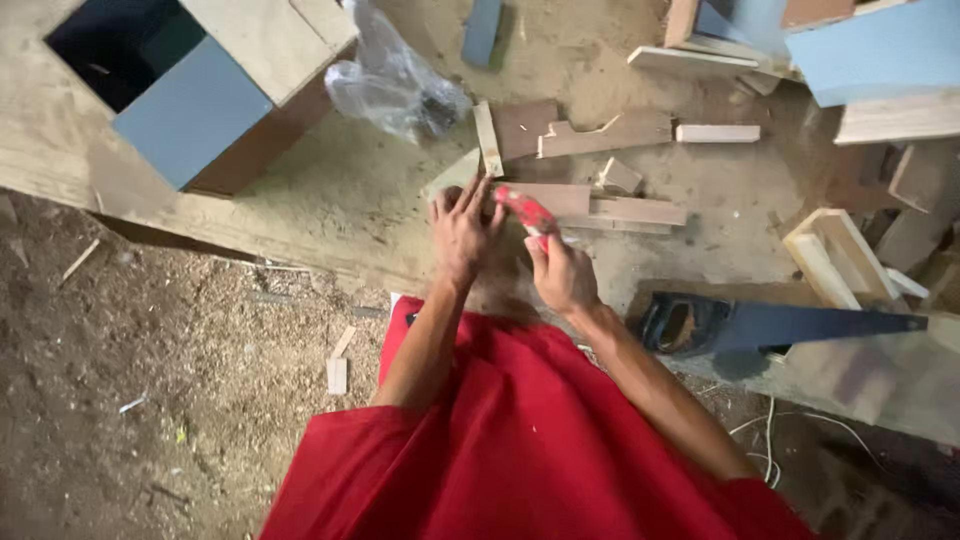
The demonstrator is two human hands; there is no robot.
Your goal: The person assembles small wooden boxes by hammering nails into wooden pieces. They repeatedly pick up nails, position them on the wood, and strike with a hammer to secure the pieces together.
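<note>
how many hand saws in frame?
1. The hand saw lies on the bench edge to the right of the right hand, its dark handle toward the person and blade pointing right. Others could be hidden under the wood offcuts.

- Landmark: the handsaw (pixel 770 325), lying flat on the bench (pixel 340 200) at the near right edge, handle toward the person.
- Right hand (pixel 562 275): just left of the handsaw handle, closed round a small tool (pixel 527 212).
- Left hand (pixel 462 228): left of the handsaw, beyond the right hand and just beside it, fingers spread on the bench.
- Flat wood offcuts (pixel 600 205): behind the handsaw and to its left, just past both hands.
- Plastic bag (pixel 395 85): far behind the handsaw, well to its left.
- Open box (pixel 195 85): farthest left of the handsaw, at the bench's rear corner.
- Small wooden frame (pixel 835 255): directly behind the handsaw blade.
- Floor (pixel 150 380): left of the handsaw, below the bench edge.
</note>
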